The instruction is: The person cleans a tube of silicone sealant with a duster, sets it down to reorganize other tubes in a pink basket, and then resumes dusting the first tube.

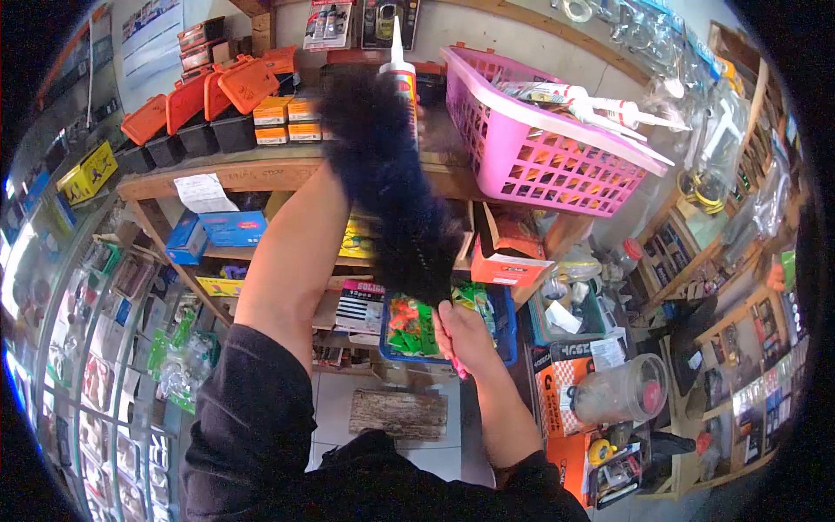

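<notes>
My right hand [464,335] is wrapped around the pink handle [459,369] of a dark, fluffy duster [404,204]. The duster slants up and left across the middle of the view, its upper part blurred. My left forearm [300,235] reaches up to the shelf, and the hand at its end is hidden behind the duster. Just beside the duster's top stands a sealant tube [405,78] with a white nozzle, upright and partly covered. Whether my left hand grips this tube does not show.
A pink basket [557,148] holding sealant tubes is on the wooden shelf [243,172], right of the duster. Orange-lidded black bins [233,132] and yellow-orange boxes [287,119] line the left. Below are a blue tray [409,356] of green packets and a clear jar [617,391].
</notes>
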The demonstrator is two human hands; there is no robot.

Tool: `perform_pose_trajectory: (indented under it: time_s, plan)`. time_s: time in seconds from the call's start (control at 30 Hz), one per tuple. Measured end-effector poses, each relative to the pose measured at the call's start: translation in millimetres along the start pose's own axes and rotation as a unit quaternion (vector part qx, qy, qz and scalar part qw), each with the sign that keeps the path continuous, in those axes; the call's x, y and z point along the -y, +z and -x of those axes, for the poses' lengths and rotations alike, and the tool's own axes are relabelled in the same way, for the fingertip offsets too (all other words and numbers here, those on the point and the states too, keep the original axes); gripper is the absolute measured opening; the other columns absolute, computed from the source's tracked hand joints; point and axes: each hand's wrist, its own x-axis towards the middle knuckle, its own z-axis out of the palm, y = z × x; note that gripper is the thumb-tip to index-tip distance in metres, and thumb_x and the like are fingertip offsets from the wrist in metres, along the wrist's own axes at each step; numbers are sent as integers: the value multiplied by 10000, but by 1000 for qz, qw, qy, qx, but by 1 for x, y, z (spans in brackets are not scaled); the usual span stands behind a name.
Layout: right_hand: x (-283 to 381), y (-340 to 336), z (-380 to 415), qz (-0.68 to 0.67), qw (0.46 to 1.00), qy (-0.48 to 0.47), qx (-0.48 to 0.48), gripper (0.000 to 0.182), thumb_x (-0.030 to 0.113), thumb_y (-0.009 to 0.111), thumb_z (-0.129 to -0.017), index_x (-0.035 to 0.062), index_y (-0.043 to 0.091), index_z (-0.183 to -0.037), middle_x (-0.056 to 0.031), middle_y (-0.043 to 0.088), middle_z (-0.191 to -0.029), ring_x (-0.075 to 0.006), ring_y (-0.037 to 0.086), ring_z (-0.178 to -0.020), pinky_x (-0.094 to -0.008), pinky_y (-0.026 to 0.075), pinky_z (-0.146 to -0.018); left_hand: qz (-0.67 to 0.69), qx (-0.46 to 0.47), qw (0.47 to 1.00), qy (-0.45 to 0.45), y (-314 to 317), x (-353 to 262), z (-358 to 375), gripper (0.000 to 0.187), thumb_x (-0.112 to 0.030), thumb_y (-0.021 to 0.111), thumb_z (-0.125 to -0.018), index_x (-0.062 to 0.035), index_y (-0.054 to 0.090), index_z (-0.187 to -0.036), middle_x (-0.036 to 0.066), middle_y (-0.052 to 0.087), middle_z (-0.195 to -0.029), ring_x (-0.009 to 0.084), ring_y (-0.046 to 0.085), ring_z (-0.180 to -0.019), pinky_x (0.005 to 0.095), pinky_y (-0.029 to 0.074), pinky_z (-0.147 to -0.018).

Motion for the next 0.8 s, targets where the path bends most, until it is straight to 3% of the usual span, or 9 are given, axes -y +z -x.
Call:
perform_pose_trajectory:
  time_s: [0.1,0.17,0.23,0.33,0.37,0.4,0.43,0.6,0.8]
  plan:
    - [-1,-4,-8,35,999,-6,9,399,406,359,-881,81,420,-657,16,366,-451,-71,338,-344,-206,284,-336,4,190,982,-13,-12,0,-1,477,-416,387,-836,-53,452,-1140,130,500,-1128,285,509,-976,428,362,-893]
    - [-3,-1,-12,-71,997,7,-1,393,400,363,-882,79,428,-664,14,379,-457,-70,347,-351,-205,288,-340,46,-175,984,5,22,-3,-2,510,-460,388,-823,-35,465,-1094,127,559,-981,277,555,-843,410,447,-784]
    - [-15,4,-10,-68,998,6,-3,387,398,367,-881,80,432,-669,14,380,-458,-70,345,-350,-204,290,-341,21,-232,972,-7,14,2,8,542,-485,353,-825,-44,458,-1123,123,563,-999,283,540,-894,413,421,-829]
    - [-18,6,-9,7,1000,15,14,379,391,364,-884,84,425,-669,12,367,-452,-70,343,-349,-209,294,-344,92,224,964,-109,-8,-7,-7,582,-501,305,-831,-55,425,-1185,122,509,-1130,294,480,-1018,427,337,-920]
    - [-17,6,-9,10,1000,17,14,379,391,364,-884,84,425,-669,12,367,-452,-70,343,-349,-209,294,-344,94,224,964,-107,-9,-5,-6,582,-501,305,-831,-55,425,-1185,122,509,-1130,294,480,-1018,427,337,-920]
    - [-16,6,-8,-47,999,14,4,382,395,363,-883,85,422,-667,12,368,-451,-71,340,-348,-210,294,-343,22,1,1000,-21,-11,0,-4,538,-467,326,-830,-49,456,-1143,122,517,-1109,278,486,-1006,412,360,-899]
    - [-15,6,-8,-104,995,11,-4,384,398,363,-882,86,418,-665,11,368,-450,-72,337,-347,-212,294,-342,-53,-222,972,63,9,1,-1,496,-432,346,-829,-42,488,-1101,123,524,-1088,261,491,-995,396,383,-878]
    - [-13,1,-12,-105,994,-9,12,390,415,362,-877,99,409,-652,14,362,-440,-73,330,-336,-215,284,-332,-23,-193,981,20,14,-3,-1,513,-435,328,-832,-46,476,-1131,136,520,-1092,271,491,-997,395,377,-886]
    - [-17,-8,-8,-91,996,12,7,395,425,373,-870,99,418,-651,21,355,-434,-72,323,-325,-209,283,-323,-101,-320,942,22,44,5,6,512,-429,337,-846,-41,464,-1155,118,489,-1154,255,458,-1051,386,363,-902]
